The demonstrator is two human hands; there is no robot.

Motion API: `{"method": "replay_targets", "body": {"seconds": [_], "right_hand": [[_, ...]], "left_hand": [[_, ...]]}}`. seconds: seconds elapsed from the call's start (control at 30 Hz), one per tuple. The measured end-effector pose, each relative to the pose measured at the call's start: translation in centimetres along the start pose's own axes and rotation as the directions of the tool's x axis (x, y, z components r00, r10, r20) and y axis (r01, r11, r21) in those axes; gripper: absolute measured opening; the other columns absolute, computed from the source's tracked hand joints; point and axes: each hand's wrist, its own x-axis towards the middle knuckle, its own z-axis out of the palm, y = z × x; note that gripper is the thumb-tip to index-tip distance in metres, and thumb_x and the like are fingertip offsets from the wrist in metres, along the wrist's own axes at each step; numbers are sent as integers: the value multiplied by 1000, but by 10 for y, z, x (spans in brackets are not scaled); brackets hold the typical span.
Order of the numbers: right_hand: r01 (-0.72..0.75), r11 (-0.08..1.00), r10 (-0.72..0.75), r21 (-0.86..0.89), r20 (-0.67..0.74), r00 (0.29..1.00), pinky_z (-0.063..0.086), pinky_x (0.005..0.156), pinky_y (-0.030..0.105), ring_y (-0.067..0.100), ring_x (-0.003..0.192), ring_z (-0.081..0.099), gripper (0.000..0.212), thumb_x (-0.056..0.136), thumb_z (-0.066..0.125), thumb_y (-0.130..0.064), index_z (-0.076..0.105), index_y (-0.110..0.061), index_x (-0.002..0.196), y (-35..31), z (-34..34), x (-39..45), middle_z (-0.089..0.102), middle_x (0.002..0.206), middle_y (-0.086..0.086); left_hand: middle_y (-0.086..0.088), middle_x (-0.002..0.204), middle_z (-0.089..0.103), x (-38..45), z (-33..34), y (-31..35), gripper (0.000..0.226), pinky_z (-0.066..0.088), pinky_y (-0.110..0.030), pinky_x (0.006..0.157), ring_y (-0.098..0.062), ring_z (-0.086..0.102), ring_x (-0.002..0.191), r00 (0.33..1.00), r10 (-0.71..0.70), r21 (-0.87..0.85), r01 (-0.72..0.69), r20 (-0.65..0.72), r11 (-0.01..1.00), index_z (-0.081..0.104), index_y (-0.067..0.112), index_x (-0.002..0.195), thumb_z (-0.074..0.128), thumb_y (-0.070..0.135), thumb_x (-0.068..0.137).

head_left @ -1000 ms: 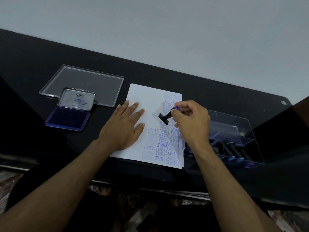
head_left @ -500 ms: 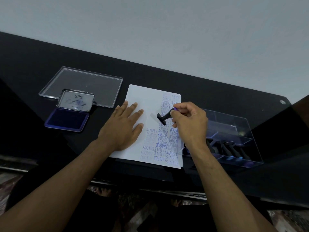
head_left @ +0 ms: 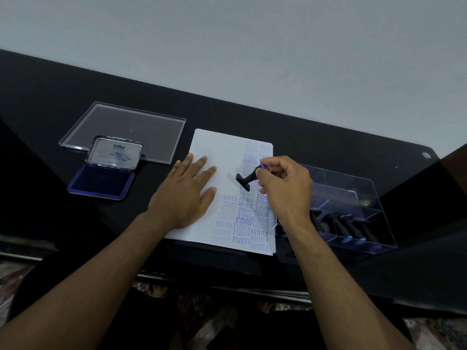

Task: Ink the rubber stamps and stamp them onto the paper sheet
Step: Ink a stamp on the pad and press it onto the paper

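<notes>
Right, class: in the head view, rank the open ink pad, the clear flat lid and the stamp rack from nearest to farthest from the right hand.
1. Stamp rack: just right of the right hand, beside the wrist.
2. Ink pad: far left, past the paper and the left hand.
3. Clear flat lid: far left too, behind the ink pad.

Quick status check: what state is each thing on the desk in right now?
Blue ink pad tin: lid open.
White paper sheet: flat, right side stamped.
Black-handled rubber stamp: tilted, over the sheet.
Left hand: flat on the sheet.
Right hand: pinches the stamp.
Clear plastic stamp box: open, holds stamps.
</notes>
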Motion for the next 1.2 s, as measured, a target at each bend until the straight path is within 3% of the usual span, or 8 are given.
{"method": "replay_targets", "body": {"seconds": [0.3,0.6,0.93,1.2], "right_hand": [[31,1000,-31,-3,43,999,61,67,39,13,75,70,17,82,73,-13,73,-23,95,-9,13,-3,71,80,-8],[48,998,-54,39,186,981,61,70,41,13,78,68,18,81,72,-12,73,-26,92,-38,71,-21,70,80,-10],[242,970,-212,-35,371,904,60,74,34,10,75,67,17,83,73,-19,72,-32,93,-88,146,-49,68,88,-8],[490,860,-359,-145,511,781,56,90,28,10,98,63,28,91,68,-23,70,-22,119,-109,188,-68,65,117,-2]], "left_hand": [[4,168,12,-2,-10,-5,68,2,-40,125,-17,-5,155,999,-47,-144,44,-14,989,24,29,158,27,57,97],[-7,165,24,-52,-56,-50,67,12,-48,125,-27,5,155,972,-202,-1,204,-122,979,31,23,155,27,56,96],[-12,161,31,-122,-77,-124,71,14,-51,124,-32,14,153,906,-387,20,396,-171,918,39,18,152,26,59,95],[-13,159,34,-146,-80,-154,73,17,-52,123,-33,20,152,879,-445,3,452,-171,892,38,16,153,25,58,94]]}}
